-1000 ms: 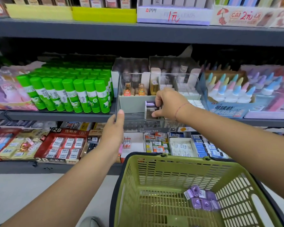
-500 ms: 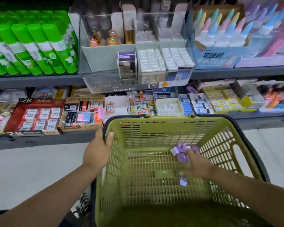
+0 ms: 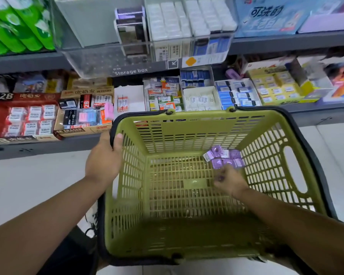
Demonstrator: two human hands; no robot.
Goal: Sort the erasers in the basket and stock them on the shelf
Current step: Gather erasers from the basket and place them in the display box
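A green plastic basket stands in front of the shelf. Several small purple erasers lie in a cluster at its far right bottom corner. My left hand grips the basket's black rim at the left corner. Inside the basket, my right hand is just in front of the cluster, its fingers curled round one purple eraser. On the shelf above sits a clear storage box with a narrow display slot that holds purple erasers at its top.
White erasers fill the storage box to the right of the slot. The lower shelf carries open cartons of assorted erasers. Green glue sticks stand at the upper left. White floor lies below and to the left.
My right hand left the shelf slot, dropped into the basket and picked one purple eraser out beside the cluster. My left hand came down onto the basket rim. My view tilted downward.
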